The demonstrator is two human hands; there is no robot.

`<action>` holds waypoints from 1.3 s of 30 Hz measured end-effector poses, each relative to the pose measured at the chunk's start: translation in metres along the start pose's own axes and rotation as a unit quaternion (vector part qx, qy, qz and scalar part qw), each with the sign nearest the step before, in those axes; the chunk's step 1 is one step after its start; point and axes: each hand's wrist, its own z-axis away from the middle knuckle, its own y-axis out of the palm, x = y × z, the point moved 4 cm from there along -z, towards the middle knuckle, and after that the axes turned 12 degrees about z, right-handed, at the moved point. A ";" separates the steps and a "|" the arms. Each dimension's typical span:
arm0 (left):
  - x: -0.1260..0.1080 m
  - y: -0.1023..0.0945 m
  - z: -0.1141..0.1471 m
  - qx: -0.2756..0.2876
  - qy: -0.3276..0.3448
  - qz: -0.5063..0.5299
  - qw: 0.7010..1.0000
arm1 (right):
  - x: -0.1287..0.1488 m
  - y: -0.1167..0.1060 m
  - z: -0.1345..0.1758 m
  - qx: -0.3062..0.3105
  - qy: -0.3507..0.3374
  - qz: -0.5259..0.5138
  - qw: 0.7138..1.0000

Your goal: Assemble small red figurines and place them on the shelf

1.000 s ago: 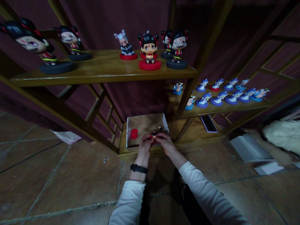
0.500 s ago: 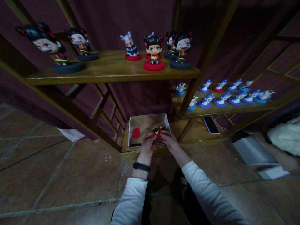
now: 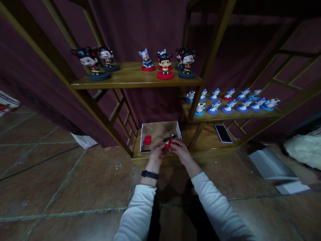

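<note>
A small black-haired figurine (image 3: 167, 141) with a red base is held between my two hands, over the front edge of a shallow cardboard box (image 3: 147, 125). My left hand (image 3: 156, 153) has its fingers closed on the figurine's left side. From the other side my right hand (image 3: 181, 150) grips it with thumb and fingers. Part of the figurine is hidden by the fingers. Inside the box, red round discs (image 3: 147, 140) lie at the left. Another small figurine (image 3: 173, 135) lies in the box just beyond my right hand.
Several figurines (image 3: 165, 65) on round bases stand on the upper wooden shelf (image 3: 135, 80). More blue and white figurines (image 3: 229, 106) fill the lower right shelf. A phone (image 3: 223, 133) lies on the bottom board. A grey open box (image 3: 272, 164) is on the floor at right.
The head view has shifted, so the shelves sit farther back and the upper left figurines look smaller. Both hands remain on the figurine, which now shows more upright between the fingers.
</note>
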 end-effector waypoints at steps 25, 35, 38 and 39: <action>0.080 -0.050 0.146 0.102 0.045 0.002 0.994 | -0.031 -0.049 0.158 0.126 0.008 -0.019 0.992; 0.081 -0.046 0.159 0.179 0.027 0.031 0.983 | -0.030 -0.044 0.162 0.101 -0.008 -0.030 0.994; 0.080 -0.046 0.161 0.169 0.020 0.031 0.985 | -0.027 -0.044 0.166 0.118 -0.008 -0.020 0.993; 0.080 -0.046 0.161 0.169 0.016 0.030 0.985 | -0.027 -0.044 0.167 0.123 -0.008 -0.015 0.992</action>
